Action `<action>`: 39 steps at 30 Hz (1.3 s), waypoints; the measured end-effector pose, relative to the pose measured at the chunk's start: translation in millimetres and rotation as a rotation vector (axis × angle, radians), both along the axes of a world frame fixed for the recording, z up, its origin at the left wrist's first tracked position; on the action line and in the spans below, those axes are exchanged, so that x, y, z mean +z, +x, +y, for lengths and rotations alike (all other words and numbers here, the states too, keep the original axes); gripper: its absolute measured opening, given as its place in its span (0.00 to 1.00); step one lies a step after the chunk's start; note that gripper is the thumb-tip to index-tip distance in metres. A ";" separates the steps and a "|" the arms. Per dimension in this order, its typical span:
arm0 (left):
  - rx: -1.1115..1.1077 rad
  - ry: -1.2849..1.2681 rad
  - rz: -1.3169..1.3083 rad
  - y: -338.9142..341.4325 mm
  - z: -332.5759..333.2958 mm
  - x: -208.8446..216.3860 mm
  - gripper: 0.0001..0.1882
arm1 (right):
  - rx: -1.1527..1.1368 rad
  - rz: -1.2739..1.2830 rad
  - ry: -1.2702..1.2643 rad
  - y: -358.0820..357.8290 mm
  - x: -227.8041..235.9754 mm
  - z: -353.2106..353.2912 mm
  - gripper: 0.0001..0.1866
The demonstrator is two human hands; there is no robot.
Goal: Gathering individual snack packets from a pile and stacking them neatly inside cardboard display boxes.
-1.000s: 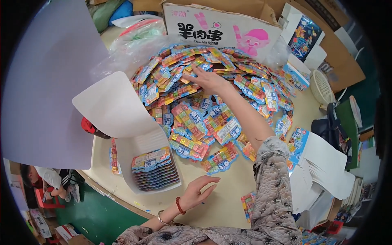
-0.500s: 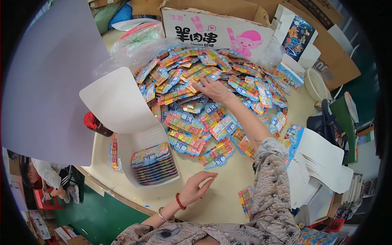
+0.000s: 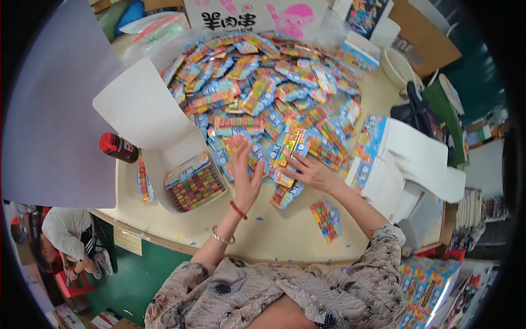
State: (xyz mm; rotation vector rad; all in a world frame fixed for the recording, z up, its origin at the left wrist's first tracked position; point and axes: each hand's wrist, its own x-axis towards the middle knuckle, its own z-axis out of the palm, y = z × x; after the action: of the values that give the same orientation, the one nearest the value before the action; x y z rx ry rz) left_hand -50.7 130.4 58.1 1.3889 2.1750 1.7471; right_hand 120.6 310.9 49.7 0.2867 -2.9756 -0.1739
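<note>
A big heap of candy packs [image 3: 219, 82], each with colourful blocks on a wavy blue card, covers the middle of the table. At its near edge, my right hand [image 3: 315, 174] grips one candy pack [image 3: 291, 149] between thumb and fingers, the pack slanting upright. Just left of it, my left hand [image 3: 247, 178] is open, fingers apart, above other packs and holding nothing. An open white box [image 3: 181, 205] with its lid raised stands to the left, a row of packs [image 3: 194, 183] standing inside it. One loose pack [image 3: 326, 219] lies near my right forearm.
A dark bottle with a red cap [image 3: 119, 147] and another pack [image 3: 144, 178] lie left of the box. Flattened white boxes [image 3: 411, 164] are stacked right. Behind the heap stand a printed carton [image 3: 323, 13] and a pale basket [image 3: 400, 68]. A person [image 3: 68, 233] sits at lower left.
My right hand has come back from the heap toward me with a candy pack. My left hand has risen forward to the heap's near edge, fingers spreading. The view has shifted.
</note>
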 end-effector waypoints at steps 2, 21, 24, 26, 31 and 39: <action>0.025 -0.027 -0.024 -5.7 26.0 -5.0 0.27 | -0.117 -0.081 -0.128 18.5 3.3 -22.8 0.36; 0.271 -0.455 0.441 -1.2 127.2 -60.9 0.28 | -1.404 0.396 -0.592 -15.3 -19.1 -75.2 0.31; 0.178 -0.251 0.166 12.5 101.6 -59.0 0.32 | -1.300 0.676 -0.671 -22.4 -38.1 -52.9 0.24; 0.101 0.088 -0.007 8.7 93.2 -58.1 0.40 | -1.239 0.701 -0.948 -15.8 -50.6 -39.6 0.23; 0.147 0.092 -0.273 -8.8 58.5 -53.0 0.39 | -1.263 0.925 -1.429 9.4 -35.9 -50.7 0.12; -0.283 0.039 -1.067 114.5 -44.3 -53.8 0.27 | -0.929 0.573 -1.653 24.4 -3.6 -122.7 0.18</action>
State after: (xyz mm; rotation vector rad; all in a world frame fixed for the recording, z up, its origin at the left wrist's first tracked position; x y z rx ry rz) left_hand 63.8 86.1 4.3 0.4720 1.2896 1.7808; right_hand 145.0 188.2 46.2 -1.0538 -1.5827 1.5943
